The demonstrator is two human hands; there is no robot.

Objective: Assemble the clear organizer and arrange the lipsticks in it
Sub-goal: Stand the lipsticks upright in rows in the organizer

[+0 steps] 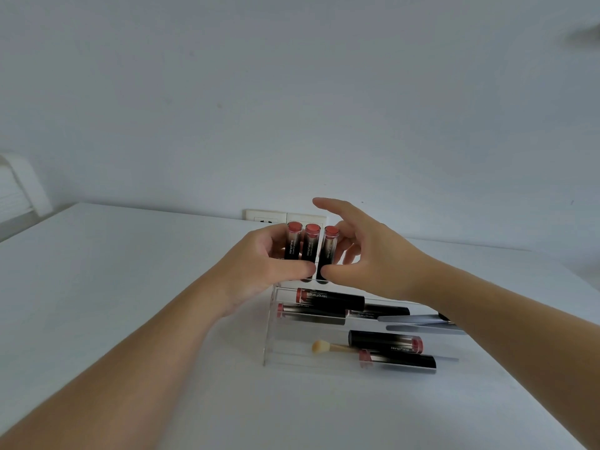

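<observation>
Three lipsticks [310, 248] upright on the organizer's [269, 336] top tier, between my hands. Left hand [259, 267] pinches the left pair; right hand [367, 254] – index lifted – grips the third, axis vertical.

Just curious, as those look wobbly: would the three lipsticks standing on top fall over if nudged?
Probably. The standing lipsticks are tall and narrow, so likely tippy. Both the left hand and right hand steady them. Once down, their round tubes would probably roll.
</observation>
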